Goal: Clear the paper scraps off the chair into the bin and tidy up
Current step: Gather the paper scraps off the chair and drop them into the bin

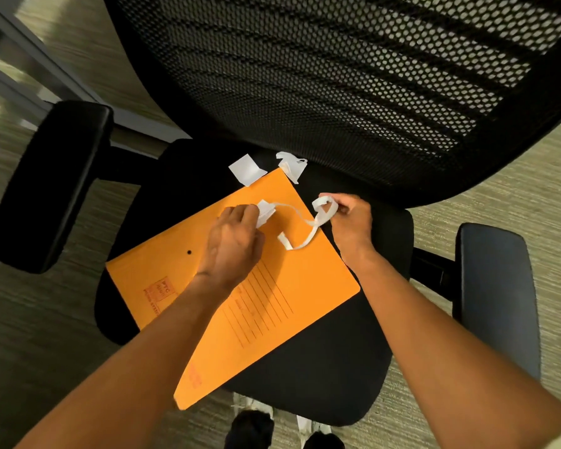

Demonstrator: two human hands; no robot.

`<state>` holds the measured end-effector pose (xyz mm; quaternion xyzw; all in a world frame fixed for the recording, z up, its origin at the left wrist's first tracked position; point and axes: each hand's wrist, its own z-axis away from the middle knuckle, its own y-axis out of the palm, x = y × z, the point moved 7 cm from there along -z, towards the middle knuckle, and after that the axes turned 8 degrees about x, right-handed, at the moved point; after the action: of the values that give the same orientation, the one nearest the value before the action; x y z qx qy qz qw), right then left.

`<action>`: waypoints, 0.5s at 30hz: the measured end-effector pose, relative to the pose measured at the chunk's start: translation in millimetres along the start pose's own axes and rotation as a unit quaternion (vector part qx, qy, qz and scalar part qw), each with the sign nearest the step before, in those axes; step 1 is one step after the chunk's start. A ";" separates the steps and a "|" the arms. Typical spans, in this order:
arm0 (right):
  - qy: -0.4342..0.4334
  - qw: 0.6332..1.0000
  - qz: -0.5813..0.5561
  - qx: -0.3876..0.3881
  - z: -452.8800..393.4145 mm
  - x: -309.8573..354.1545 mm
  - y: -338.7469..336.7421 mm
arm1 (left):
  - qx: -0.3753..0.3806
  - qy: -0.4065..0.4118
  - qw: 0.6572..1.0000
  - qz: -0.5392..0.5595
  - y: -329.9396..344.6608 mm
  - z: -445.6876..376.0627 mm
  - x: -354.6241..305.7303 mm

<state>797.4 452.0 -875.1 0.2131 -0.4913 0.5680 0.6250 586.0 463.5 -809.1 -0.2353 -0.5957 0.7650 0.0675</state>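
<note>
The scraps are thin white paper, almost weightless and limp, so they will crumple into a fist without resistance but could flutter off or slip through loose fingers; my judgement is that bunching each one into the palm is safer than pinching an end.

The long strip (305,230) is a narrow ribbon that curls and loops, draped over the far right edge of the orange folder (250,296). The right hand (348,220) has its fingers closed on the strip's looped upper end, while the rest trails down onto the folder. A strip like this will dangle and swing, so gathering it up loop by loop looks wise.

The left hand (232,241) is curled shut on a small folded wad (266,212), which sits on the folder's far half; a thin tail seems to join this wad to the strip, though I cannot tell for sure.

Two more pieces lie on the seat (321,367) at its back edge, just beyond the folder's far corner: a flat square scrap (246,170), touching or overlapping that corner, and a crumpled scrap (290,165) beside it. The flat one may need a fingernail under an edge to lift.

The folder is stiff card lying aslant across the seat, its near corner overhanging the front edge. No bin is in view.
</note>
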 end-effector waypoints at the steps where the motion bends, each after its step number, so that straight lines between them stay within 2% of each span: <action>1: -0.024 0.999 0.030 0.001 0.2 9.4 5.0 | -0.005 -0.011 1.000 0.004 -5.9 1.0 8.6; 5: -0.105 0.983 0.146 0.033 -1.0 42.2 36.6 | -0.016 -0.042 0.999 -0.025 -22.6 -8.2 37.6; 8: -0.102 0.969 0.216 0.057 -9.7 47.6 63.8 | -0.014 -0.055 0.998 -0.032 -28.4 -25.2 51.1; 11: -0.065 0.962 0.265 0.012 -16.5 52.7 74.5 | 0.010 -0.056 0.998 -0.033 -27.3 -39.4 56.2; 15: -0.014 0.961 0.272 -0.054 -19.7 55.8 80.0 | 0.056 -0.039 0.997 -0.023 -17.5 -53.5 54.5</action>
<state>724.1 517.3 -859.1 0.0452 -0.5692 0.6863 0.4505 558.5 536.4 -817.5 -0.1873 -0.5593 0.8041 0.0745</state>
